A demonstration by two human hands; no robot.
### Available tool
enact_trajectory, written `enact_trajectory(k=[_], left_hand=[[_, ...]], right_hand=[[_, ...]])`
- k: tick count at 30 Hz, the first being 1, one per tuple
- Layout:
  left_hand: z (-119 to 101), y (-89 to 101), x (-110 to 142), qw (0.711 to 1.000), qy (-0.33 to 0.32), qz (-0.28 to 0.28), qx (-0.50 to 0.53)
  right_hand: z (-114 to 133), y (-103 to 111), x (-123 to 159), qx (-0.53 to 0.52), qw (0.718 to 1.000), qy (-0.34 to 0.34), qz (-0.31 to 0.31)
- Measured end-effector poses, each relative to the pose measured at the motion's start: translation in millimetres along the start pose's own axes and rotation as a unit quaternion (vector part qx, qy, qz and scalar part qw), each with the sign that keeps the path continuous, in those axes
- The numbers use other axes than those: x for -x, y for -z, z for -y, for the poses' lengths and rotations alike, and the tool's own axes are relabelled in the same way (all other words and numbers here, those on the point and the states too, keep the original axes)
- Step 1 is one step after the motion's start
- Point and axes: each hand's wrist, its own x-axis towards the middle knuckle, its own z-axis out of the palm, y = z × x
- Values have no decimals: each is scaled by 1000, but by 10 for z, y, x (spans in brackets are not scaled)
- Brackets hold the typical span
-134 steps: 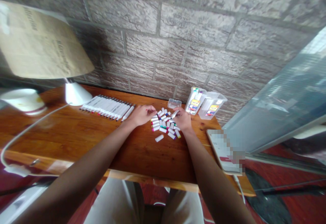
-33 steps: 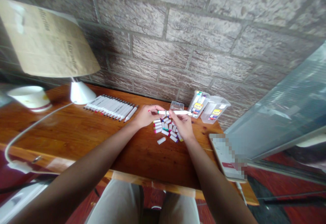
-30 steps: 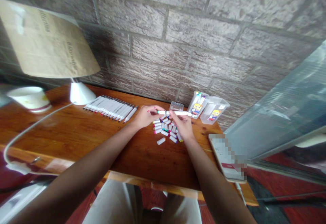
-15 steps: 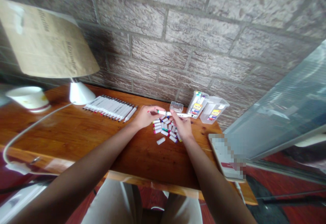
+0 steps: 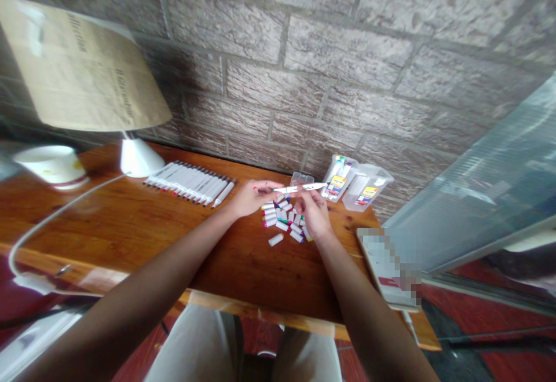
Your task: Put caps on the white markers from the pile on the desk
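A white marker pen [image 5: 315, 186] is held almost level above the desk. My left hand [image 5: 249, 198] pinches its left end, where a bit of dark green shows between the fingers; whether the cap there is on cannot be made out. Curled around the middle of the same pen, from below, are the fingers of my right hand [image 5: 316, 214]. The dark right tip points toward the clear boxes. Beneath both hands lies a loose heap of white marker caps [image 5: 282, 226] with coloured ends. One cap [image 5: 275, 239] lies apart, nearer to me.
A row of markers [image 5: 191, 182] lies to the left, before a lamp [image 5: 139, 158] and a paper cup [image 5: 52, 168]. Two clear boxes [image 5: 367, 188] stand at the back right, one with markers inside. A small clear case [image 5: 302, 179] and a tablet-like device [image 5: 388, 272] are also there.
The marker has risen slightly and turned in my hands. My right thumb has shifted off its front, and the green left end is now mostly covered by my left fingers.
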Motion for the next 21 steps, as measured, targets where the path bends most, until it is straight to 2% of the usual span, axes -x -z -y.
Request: enact_trajectory(k=[11, 21], left_hand=[[-36, -3, -5, 998, -6, -25, -52], [-96, -19, 22, 1000, 0, -4, -29]], right_hand=[[25, 6, 14, -5, 1000, -1, 1], [31, 19, 17, -1, 1000, 7, 17]])
